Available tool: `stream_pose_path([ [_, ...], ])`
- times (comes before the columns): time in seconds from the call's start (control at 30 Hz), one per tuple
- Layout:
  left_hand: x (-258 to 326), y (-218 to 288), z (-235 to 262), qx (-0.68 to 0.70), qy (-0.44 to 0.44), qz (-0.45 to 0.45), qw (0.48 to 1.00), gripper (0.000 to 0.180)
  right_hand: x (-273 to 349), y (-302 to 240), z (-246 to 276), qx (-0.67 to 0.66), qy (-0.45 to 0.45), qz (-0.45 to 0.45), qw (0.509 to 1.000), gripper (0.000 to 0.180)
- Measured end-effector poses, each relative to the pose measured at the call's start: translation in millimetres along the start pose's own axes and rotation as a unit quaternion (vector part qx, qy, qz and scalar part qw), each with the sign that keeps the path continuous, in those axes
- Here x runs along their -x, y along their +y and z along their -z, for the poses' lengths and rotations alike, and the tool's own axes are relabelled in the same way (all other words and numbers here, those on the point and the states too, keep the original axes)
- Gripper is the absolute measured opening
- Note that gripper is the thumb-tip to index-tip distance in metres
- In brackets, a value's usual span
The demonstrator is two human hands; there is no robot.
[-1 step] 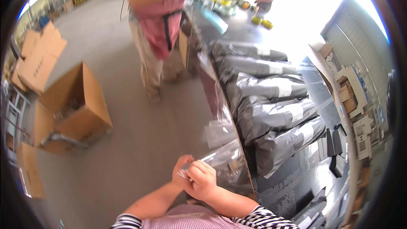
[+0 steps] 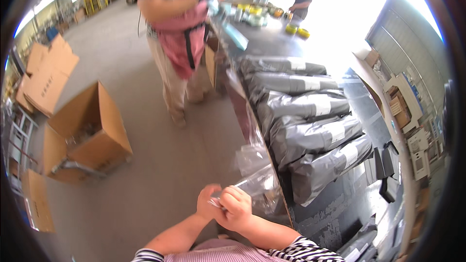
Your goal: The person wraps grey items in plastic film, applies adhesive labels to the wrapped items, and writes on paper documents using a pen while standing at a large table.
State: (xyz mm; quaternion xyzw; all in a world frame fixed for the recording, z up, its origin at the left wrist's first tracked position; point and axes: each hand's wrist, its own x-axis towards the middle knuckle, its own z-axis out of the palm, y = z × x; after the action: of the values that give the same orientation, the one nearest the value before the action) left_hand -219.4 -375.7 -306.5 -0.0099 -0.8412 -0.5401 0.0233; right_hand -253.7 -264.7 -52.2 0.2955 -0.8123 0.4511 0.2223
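Nothing has shifted since the earlier frame: at lower centre both hands, left hand and right hand, stay pinched in a grip on the crinkled clear plastic bag beside the dark counter edge, best kept taut and clear of the stacked grey mailer bags.

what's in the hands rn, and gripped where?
Both hands, left hand and right hand, pinch a clear plastic bag at its near end, by the table edge. Whether the bag holds anything cannot be told.
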Motion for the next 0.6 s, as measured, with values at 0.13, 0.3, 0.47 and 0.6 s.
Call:
stream_pose_path([
  [0.13,7,80,81,-0.104,-0.106,-0.036,0.988,0.018,-25,-22,82,-0.138,0.050,-0.005,0.989,0.021],
  [0.3,45,132,125,0.010,-0.245,-0.005,0.969,0.009,-52,-34,178,-0.365,0.103,-0.189,0.906,0.011],
  [0.47,-19,255,191,0.135,-0.195,-0.020,0.971,0.007,-94,-9,287,-0.249,0.145,-0.294,0.911,0.014],
  [0.6,-65,291,226,0.137,-0.148,-0.111,0.973,0.017,-92,-30,315,-0.231,0.099,-0.297,0.921,0.021],
])
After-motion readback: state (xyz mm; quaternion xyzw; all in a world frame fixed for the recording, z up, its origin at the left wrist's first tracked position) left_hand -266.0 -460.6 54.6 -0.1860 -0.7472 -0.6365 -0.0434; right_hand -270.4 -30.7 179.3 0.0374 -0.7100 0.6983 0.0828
